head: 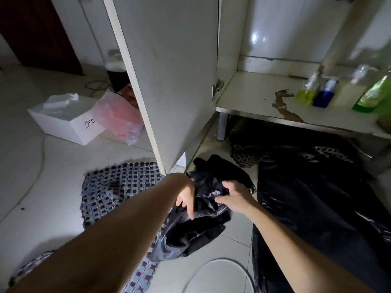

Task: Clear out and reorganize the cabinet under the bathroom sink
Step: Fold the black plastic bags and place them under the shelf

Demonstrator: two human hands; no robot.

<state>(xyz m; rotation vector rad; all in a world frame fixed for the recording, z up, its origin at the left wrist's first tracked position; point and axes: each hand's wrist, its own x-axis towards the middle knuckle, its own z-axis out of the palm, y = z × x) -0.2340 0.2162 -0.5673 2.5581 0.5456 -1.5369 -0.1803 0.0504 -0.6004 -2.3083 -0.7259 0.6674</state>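
A crumpled black plastic bag hangs over the tiled floor in front of the cabinet. My left hand grips its rim from the left. My right hand clutches bunched black plastic at the bag's top. The open cabinet door stands straight ahead. The cabinet's bottom shelf has a brown stain and carries several bottles at the right: a yellow one, a blue one, a pale one and a green one.
A large black plastic sheet or bag lies on the floor at the right, under the cabinet front. A checked mat lies left of my arms. A white box and a pink bag sit behind the door.
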